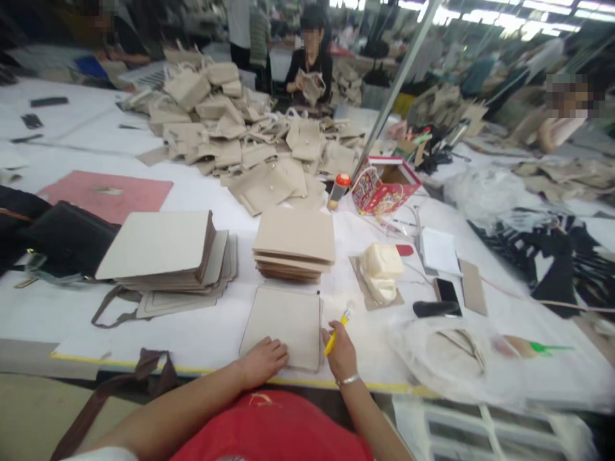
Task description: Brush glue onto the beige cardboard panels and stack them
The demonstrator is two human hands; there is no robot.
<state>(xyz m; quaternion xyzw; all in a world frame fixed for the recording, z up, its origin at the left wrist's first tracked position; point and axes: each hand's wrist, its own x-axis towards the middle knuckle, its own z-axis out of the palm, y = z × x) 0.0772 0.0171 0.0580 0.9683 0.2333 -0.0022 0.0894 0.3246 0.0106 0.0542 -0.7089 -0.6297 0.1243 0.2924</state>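
Observation:
My left hand (pixel 264 363) rests with fingers spread on a beige panel (pixel 283 320) at the table's near edge. A small dark mark shows at that panel's far right corner. In my right hand (pixel 343 352), just right of the panel, is a yellow-handled brush (pixel 335 336), its pale tip pointing away from me. Behind the panel stands a neat stack of beige panels (pixel 294 234). A second, larger stack of panels (pixel 158 246) sits to the left, with loose edges showing underneath.
Cream-coloured blocks (pixel 383 261) lie on a board at right, near a phone (pixel 446 291) and clear plastic bag (pixel 408 349). Farther back are a red-topped bottle (pixel 341 186), a red patterned box (pixel 384 192) and a heap of beige bag pieces (pixel 221 128). Co-workers sit beyond.

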